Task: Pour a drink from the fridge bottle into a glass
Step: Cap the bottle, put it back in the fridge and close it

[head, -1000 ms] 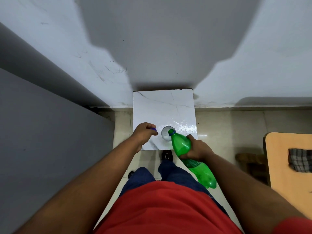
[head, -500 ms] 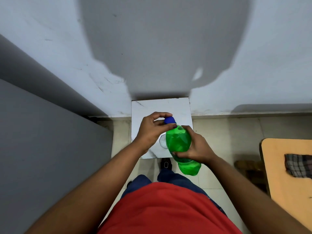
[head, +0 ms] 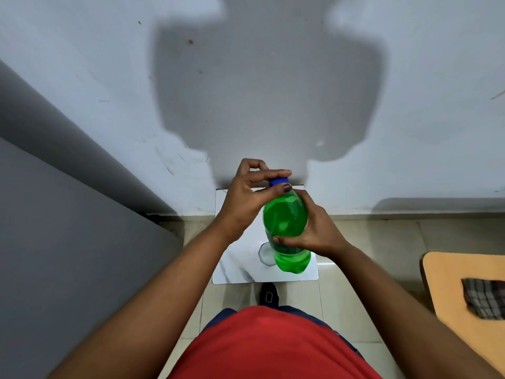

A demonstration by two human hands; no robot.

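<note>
A green plastic bottle (head: 285, 220) is held upright above the white marble-patterned table (head: 235, 272). My right hand (head: 314, 231) is wrapped around its body. My left hand (head: 246, 195) pinches the blue cap (head: 278, 181) sitting on the bottle's neck, thumb and fingers on either side. A clear glass (head: 266, 254) stands on the table directly below, mostly hidden behind the bottle's base.
A grey wall rises behind the table with my shadow on it. A grey panel (head: 68, 228) runs along the left. An orange tabletop (head: 470, 291) with a checked cloth (head: 486, 296) sits at the right. A dark shoe (head: 269, 294) shows on the tiled floor.
The bottle went from tilted over the glass to upright and raised. My left hand brought the blue cap onto the neck and now grips it there.
</note>
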